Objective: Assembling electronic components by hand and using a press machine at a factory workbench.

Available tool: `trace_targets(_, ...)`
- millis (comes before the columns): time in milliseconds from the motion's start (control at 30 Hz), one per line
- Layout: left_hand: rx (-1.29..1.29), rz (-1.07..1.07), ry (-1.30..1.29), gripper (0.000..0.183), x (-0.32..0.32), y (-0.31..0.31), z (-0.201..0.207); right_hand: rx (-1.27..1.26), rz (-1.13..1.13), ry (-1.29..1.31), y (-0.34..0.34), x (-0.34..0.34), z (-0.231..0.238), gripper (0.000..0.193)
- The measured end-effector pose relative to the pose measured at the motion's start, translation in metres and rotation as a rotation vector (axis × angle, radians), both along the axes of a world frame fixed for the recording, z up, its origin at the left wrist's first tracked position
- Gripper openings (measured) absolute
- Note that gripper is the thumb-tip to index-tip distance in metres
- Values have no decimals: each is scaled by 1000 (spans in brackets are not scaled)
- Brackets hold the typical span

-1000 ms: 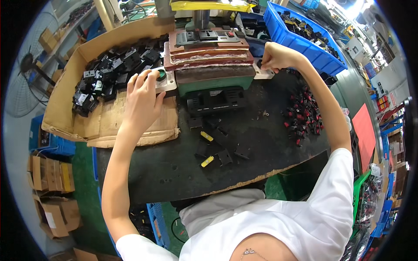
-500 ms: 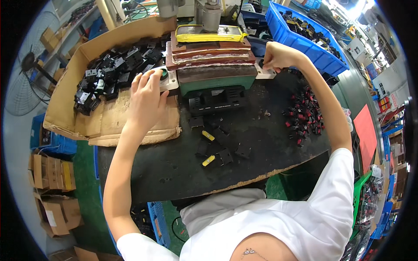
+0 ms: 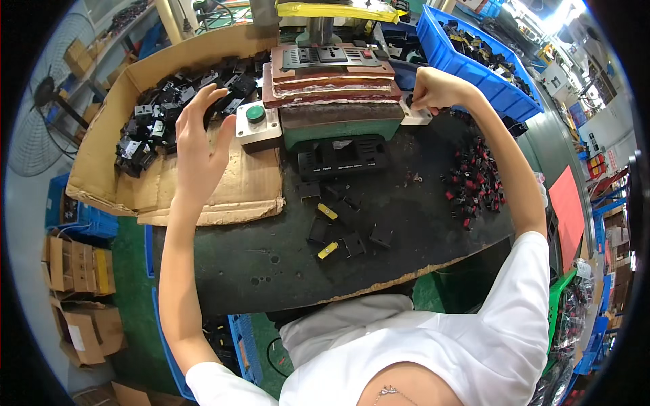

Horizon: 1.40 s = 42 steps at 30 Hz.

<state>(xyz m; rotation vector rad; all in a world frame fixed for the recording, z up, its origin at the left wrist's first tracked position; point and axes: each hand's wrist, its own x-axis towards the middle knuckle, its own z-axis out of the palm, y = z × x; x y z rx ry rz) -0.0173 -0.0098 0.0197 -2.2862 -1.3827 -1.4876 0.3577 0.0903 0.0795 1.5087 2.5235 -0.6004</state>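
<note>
My left hand (image 3: 198,145) hangs in the air with its fingers apart, holding nothing. Beside it a white control box (image 3: 259,134) carries a green push button (image 3: 255,114). My right hand (image 3: 437,88) is curled into a fist on the other white box (image 3: 415,116), whose button it mostly hides. Between the boxes, a dark socket panel (image 3: 332,58) rests on a stack of reddish-brown blocks (image 3: 332,90). Above it hangs a press head with a yellow-wrapped plate (image 3: 338,9). A black plastic housing (image 3: 344,155) lies in front of the stack.
Small black parts (image 3: 353,243) and yellow pieces (image 3: 328,250) lie on the dark table (image 3: 237,271). A cardboard tray (image 3: 95,166) with black parts stands left. Red-and-black switches (image 3: 474,176) are heaped right, and a blue crate (image 3: 467,68) of parts stands behind.
The yellow-wrapped press plate has risen off the stack, uncovering the socket panel. My left hand has lifted off the green button and moved left, its fingers spreading. My right hand stays put.
</note>
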Motion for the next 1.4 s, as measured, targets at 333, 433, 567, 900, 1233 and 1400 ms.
trace_targets(333,33,43,128,43,3,-3,-2,-27,40,32,-1,3,6,19)
trace_targets(433,28,42,136,43,3,-3,-1,66,75,215,-12,-11,17,27)
trace_targets(567,6,67,163,42,3,-5,-2,588,258,474,-21,-58,7,19)
trace_targets(900,1,49,194,40,6,-7,-4,649,339,380,20,-94,-17,47)
trace_targets(1233,-332,-280,-249,34,12,-3,-3,1053,411,346,-9,-95,-5,42)
trace_targets(1400,-784,-705,-737,22,19,-19,-4,1083,563,307,-95,-112,-16,50)
